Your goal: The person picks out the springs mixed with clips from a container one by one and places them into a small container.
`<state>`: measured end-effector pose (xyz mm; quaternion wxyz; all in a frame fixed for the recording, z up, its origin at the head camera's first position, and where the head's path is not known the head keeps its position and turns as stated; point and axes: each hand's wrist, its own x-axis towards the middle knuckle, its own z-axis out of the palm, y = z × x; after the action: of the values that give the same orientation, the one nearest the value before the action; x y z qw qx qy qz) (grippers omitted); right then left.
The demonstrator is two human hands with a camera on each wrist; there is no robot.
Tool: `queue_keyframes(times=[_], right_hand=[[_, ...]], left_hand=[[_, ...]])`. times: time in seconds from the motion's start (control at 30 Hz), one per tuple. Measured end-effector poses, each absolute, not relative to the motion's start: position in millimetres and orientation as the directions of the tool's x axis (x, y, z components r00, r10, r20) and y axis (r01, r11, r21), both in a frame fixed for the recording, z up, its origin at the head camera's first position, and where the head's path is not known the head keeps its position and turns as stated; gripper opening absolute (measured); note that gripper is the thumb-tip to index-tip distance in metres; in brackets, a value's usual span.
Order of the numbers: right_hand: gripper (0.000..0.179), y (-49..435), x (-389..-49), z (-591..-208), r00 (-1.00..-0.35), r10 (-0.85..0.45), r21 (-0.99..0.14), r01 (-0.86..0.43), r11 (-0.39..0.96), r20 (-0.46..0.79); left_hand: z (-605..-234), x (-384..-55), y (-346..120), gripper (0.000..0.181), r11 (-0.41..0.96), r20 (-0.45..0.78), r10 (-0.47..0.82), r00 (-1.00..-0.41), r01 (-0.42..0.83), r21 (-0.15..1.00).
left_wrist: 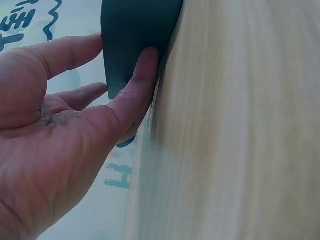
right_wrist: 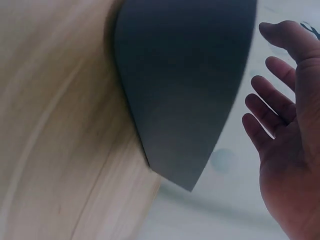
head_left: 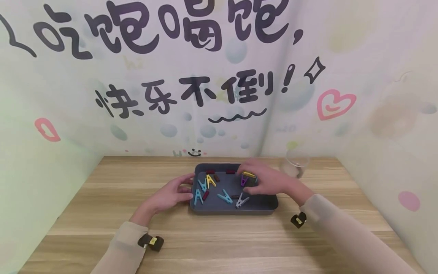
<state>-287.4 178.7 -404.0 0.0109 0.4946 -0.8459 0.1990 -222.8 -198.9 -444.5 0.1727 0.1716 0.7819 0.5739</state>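
Left hand (head_left: 176,194) touching the tray (head_left: 232,211), right hand (head_left: 265,177) hanging loose over it

So we've got the tray sitting close to the back edge of the table (head_left: 222,243), roughly midway along it. The left hand is at the tray's left edge, fingers apart and mostly straight, and in the left wrist view we can see fingertips against the outside of the wall. It's touching, not clutching.

Our right hand is over the tray's right half, thumb and fingers well apart and gently bent. From the right wrist view we'd say it has hold of nothing. Framed by the thumb and fingers in the head view are a purple peg (head_left: 244,179) and a yellow peg (head_left: 249,174), partly hidden.

Near the tray's left edge we count two light blue pegs (head_left: 198,197), with another yellow peg (head_left: 210,181) toward the back left corner. A third light blue peg (head_left: 225,196) and a grey peg (head_left: 242,200) lie toward the front edge, a dark spring (head_left: 234,197) between them. Two dark red pieces (head_left: 230,172) sit along the back edge; too small for us to identify. Off by the table's back right corner stands a clear cup (head_left: 297,164).
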Motion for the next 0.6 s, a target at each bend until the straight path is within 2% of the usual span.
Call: queue_keyframes(times=[0.33,0.6], right_hand=[[0.036,166.1,-287.2,-406.0,-0.471,-0.878,-0.283,-0.857,0.432,0.088],[0.032,153.0,-287.9,-408.9,-0.45,-0.892,-0.256,-0.868,0.425,0.045]], left_hand=[[-444.3,-223.0,-199.7,0.073,0.286,-0.08,0.465,-0.881,0.064,0.956],[-442.7,-222.5,-200.3,0.073,0.307,-0.087,0.458,-0.885,0.066,0.949]])
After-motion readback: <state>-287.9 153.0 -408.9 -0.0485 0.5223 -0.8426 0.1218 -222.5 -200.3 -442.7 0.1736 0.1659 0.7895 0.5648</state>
